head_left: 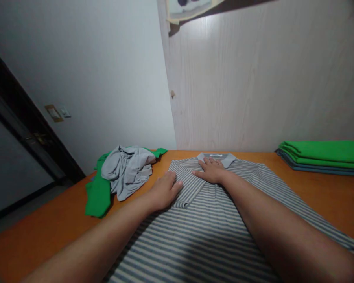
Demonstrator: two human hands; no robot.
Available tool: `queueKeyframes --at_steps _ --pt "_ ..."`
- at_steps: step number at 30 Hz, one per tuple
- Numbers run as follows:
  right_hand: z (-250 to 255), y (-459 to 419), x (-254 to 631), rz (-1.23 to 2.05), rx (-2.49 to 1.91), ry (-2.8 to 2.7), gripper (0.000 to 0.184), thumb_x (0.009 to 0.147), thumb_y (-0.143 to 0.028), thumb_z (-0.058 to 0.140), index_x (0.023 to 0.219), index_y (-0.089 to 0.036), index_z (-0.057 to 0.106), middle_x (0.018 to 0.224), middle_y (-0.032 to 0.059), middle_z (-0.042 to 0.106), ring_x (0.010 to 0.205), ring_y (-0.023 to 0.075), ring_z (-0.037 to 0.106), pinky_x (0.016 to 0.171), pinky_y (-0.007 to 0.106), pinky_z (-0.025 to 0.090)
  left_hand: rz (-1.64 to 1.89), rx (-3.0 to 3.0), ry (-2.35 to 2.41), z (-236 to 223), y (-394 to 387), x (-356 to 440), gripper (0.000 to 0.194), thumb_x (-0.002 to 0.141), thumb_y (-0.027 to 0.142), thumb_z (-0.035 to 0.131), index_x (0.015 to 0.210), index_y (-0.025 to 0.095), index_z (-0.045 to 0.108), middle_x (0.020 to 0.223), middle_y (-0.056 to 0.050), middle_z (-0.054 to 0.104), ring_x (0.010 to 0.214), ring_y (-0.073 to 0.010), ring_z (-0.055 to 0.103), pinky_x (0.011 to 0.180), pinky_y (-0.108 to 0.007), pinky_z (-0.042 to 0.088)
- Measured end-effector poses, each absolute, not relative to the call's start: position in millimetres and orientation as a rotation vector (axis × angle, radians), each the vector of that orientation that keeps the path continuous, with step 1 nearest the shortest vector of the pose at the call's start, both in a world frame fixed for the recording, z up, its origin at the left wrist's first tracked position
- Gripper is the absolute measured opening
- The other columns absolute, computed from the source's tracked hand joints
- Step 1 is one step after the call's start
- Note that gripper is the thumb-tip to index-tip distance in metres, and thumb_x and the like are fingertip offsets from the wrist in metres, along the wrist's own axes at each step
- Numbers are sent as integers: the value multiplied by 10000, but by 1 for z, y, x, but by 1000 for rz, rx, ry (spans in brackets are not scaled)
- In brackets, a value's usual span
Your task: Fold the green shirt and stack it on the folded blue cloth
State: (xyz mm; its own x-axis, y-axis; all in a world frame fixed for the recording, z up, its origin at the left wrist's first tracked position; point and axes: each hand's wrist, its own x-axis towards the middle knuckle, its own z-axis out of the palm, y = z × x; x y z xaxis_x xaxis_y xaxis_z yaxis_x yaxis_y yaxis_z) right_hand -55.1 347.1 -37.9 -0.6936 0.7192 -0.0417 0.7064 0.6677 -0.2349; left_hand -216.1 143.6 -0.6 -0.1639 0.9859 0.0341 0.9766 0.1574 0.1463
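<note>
A grey-and-white striped polo shirt [194,236] lies spread out on the orange table, its light grey collar [228,160] at the far side. Its left-hand sleeve [186,188] is turned inward over the shirt front. My left hand [165,190] rests at the outer edge of that sleeve, fingers stretched out. Flat on the shirt just below the collar is my right hand [211,171], its fingers spread. Neither hand grips the cloth. My right forearm covers part of the shirt's right side.
A crumpled grey garment [129,169] lies on a green one [98,196] at the table's left. Folded green cloth [327,153] sits on folded dark blue-grey cloth [327,170] at the right. A wall and a pale wood panel [238,86] stand behind the table [59,224].
</note>
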Motion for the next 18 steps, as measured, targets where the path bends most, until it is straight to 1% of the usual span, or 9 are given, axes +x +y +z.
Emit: queueKeyframes --at_steps 2,3,6,9,14,18 --pt "-40 348 -55 347 -1204 -2816 1022 848 -874 244 1616 -200 249 1690 137 133 1547 384 51 1213 600 41 105 1952 2310 -4 121 -207 720 1001 610 245 1544 145 334 1653 -158 273 1534 -292 236 1232 -479 237" --pt "-42 349 -55 337 -1205 -2814 1018 849 -872 245 1614 -200 254 1689 137 139 1546 385 57 1213 603 44 73 1948 2305 -7 113 -203 763 996 632 232 1571 134 289 1668 -158 223 1549 -297 175 1242 -499 200" --pt "-47 352 -54 307 -1204 -2806 1003 859 -862 253 1611 -199 268 1686 136 152 1544 390 77 1213 608 46 54 1952 2326 -15 102 -197 805 992 658 167 1599 134 247 1682 -144 154 1562 -297 79 1249 -537 135" --pt "-48 355 -52 282 -1201 -2801 988 863 -855 267 1608 -206 279 1685 130 160 1544 386 86 1216 605 44 76 1966 2329 -18 104 -196 815 989 667 138 1603 142 247 1681 -136 155 1563 -292 75 1248 -543 132" --pt "-44 352 -50 285 -1225 -2813 1010 854 -872 257 1615 -208 253 1685 131 151 1548 368 81 1222 588 53 112 1995 2345 -21 108 -196 813 990 661 147 1589 130 291 1673 -150 171 1560 -306 103 1239 -565 143" --pt "-37 353 -49 363 -1238 -2802 1006 851 -871 292 1609 -210 275 1685 117 154 1551 351 75 1233 560 22 133 2010 2361 -25 109 -196 800 993 649 169 1583 125 307 1666 -153 197 1555 -313 131 1235 -570 150"
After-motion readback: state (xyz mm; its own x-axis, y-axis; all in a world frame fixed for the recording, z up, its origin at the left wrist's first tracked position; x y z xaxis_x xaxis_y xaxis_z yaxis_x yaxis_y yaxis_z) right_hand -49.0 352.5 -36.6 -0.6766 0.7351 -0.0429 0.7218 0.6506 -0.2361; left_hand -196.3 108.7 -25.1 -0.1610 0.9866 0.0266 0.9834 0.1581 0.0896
